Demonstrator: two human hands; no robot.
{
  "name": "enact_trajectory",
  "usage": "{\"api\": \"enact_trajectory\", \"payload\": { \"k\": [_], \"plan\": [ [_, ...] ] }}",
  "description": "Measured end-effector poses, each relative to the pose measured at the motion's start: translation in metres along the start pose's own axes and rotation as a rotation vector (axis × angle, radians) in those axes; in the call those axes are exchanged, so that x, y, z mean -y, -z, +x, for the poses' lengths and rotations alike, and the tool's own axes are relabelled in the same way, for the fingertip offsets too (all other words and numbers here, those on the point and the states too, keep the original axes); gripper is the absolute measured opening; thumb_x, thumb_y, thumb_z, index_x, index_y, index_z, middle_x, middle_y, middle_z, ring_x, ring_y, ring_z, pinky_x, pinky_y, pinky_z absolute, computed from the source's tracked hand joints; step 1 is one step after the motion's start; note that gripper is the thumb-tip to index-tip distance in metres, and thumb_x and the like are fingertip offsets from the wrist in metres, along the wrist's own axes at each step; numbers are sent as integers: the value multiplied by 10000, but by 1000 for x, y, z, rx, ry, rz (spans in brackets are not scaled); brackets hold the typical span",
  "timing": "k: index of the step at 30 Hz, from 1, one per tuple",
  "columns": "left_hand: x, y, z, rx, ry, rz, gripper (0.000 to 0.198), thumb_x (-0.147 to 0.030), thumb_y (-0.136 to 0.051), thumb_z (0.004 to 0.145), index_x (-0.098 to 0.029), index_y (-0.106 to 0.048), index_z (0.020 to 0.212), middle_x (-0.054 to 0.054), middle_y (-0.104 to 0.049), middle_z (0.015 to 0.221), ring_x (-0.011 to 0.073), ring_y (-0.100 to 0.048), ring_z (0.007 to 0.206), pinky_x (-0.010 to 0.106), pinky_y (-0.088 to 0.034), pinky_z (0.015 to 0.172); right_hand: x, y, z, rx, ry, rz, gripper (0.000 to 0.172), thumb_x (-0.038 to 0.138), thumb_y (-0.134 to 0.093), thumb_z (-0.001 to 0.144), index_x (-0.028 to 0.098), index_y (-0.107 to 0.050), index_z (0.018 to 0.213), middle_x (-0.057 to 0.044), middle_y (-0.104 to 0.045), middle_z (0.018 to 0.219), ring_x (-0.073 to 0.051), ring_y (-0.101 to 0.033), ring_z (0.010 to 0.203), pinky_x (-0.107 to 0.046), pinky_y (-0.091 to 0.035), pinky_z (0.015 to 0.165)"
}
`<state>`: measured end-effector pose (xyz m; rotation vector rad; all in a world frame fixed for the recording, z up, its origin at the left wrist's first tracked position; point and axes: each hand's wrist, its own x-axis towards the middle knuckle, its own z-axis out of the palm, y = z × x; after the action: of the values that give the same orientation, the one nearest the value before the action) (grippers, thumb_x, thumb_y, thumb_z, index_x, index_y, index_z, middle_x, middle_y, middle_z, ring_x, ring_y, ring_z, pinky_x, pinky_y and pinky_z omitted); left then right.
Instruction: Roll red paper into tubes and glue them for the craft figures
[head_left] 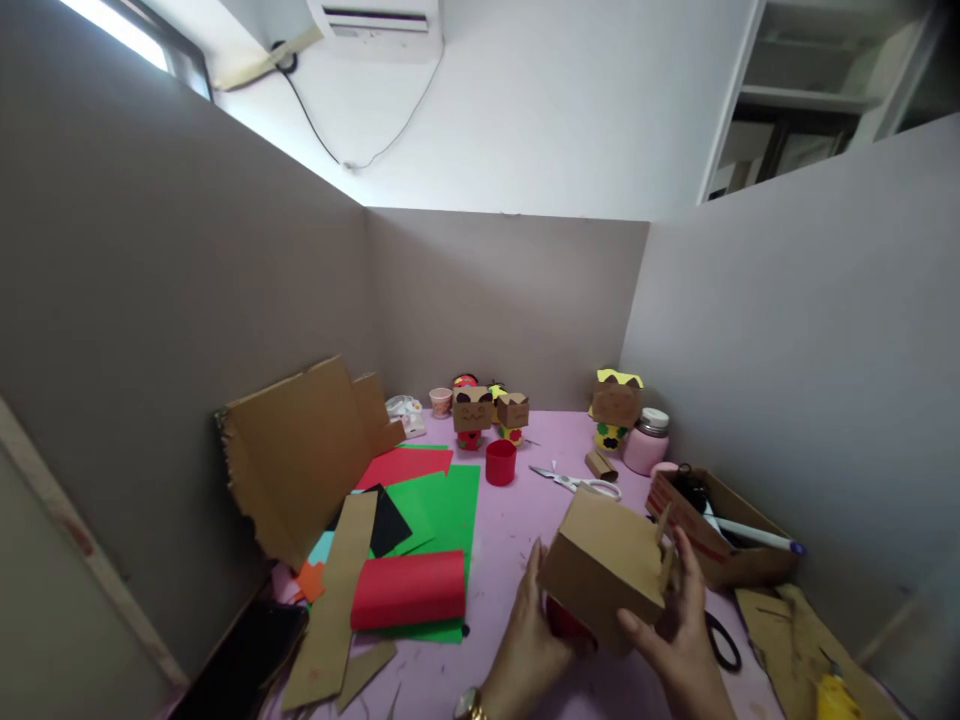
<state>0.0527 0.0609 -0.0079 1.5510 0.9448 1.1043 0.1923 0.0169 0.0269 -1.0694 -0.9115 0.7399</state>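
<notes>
A brown cardboard box [604, 550] is tilted above the front of the table, with small cardboard flaps standing up at its right edge. My left hand [536, 625] grips its left side from below. A red piece [564, 618], mostly hidden, shows between that hand and the box's underside. On the right, my right hand [679, 630] holds the box with the thumb on its near face and the fingers behind the flaps. White-handled scissors [577, 483] lie just beyond the box, and a red paper ring [500, 463] stands further left.
Cardboard-headed figures [472, 410] stand at the back, another figure [616, 405] by a pink jar [646, 442]. Green paper [457, 510], a red paper roll [409, 590] and a cardboard sheet [292, 450] occupy the left. A cardboard tray [697, 545] with pens sits right; partitions enclose the table.
</notes>
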Motion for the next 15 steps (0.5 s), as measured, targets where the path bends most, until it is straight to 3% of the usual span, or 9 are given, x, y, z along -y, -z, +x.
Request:
{"api": "enact_trajectory", "payload": {
  "k": [3,8,11,15],
  "plan": [
    [-10,0,-2,-14,-74,-79,794,-79,-701,603,-168,-377,1322,133,-526,1304,287,-485,1182,393,-393,992,-6,-4,-1,30,3,-71,1074,393,-757,575,347,-85,1412,-85,-131,1517,-362,-248,1315,-591,-183,1035],
    [-18,1,-2,98,-114,-87,622,3,-617,612,-195,-532,1195,66,-602,1226,238,-578,1054,340,-457,908,0,-6,-2,27,3,-98,1077,407,-749,575,314,-84,1417,-107,-141,1509,-352,-196,1337,-588,-159,1042],
    [-13,1,-2,67,-95,-51,594,25,-572,604,-216,-575,1147,38,-611,1203,234,-563,1056,344,-429,929,2,-1,2,41,17,-107,1074,402,-747,573,310,-90,1418,-97,-107,1520,-339,-167,1350,-568,-172,1048],
    [-6,2,-5,12,-51,-1,618,-18,-618,596,-199,-535,1182,60,-592,1196,251,-495,1124,351,-372,974,-6,13,10,43,36,-120,1072,408,-739,581,304,-82,1421,-88,-105,1524,-346,-189,1344,-530,-292,1009]
  ]
}}
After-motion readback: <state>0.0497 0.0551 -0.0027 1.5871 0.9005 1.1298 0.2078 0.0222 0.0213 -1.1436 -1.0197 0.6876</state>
